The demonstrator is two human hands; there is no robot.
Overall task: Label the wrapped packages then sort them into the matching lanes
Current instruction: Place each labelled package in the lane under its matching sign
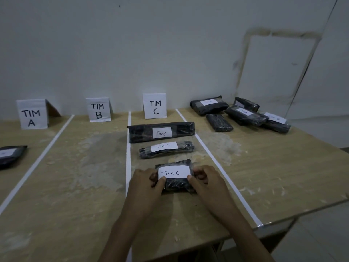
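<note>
Package: small, wrapped in dark glossy plastic, with a white label handwritten "TIM C". It lies on the table, straight out from the TIM C sign on its near side. Left hand grips its left end with curled fingers, thumb on the label's lower corner. Right hand grips the right end the same way.

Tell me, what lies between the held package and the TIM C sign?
In the head view, two labelled packages: a slim package nearer the held package, then a long package before the TIM C sign.
</note>
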